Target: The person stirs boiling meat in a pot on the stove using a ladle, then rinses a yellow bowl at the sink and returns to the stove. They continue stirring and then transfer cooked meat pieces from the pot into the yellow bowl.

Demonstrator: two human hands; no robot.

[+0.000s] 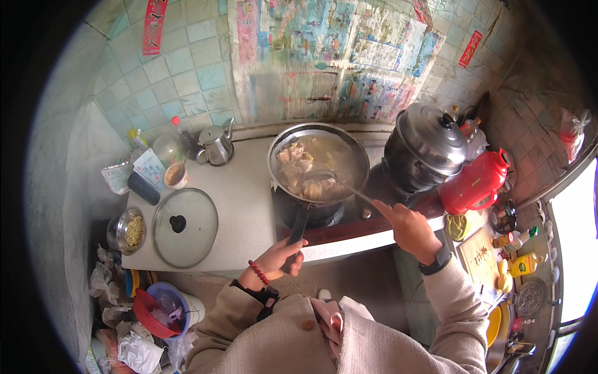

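Observation:
A frying pan with a black handle sits on the left burner of the stove, holding cloudy broth and chunks of pale meat. My left hand is wrapped round the pan's handle, a red bead bracelet at its wrist. In my right hand is the handle of a metal ladle. The ladle's bowl rests among the meat pieces near the pan's front edge, partly covered by broth and steam.
Left of the pan lie a glass lid and a metal bowl of chopped pale bits; a metal teapot stands behind. On the right are a large lidded pot, a red thermos and a cutting board. Buckets stand lower left.

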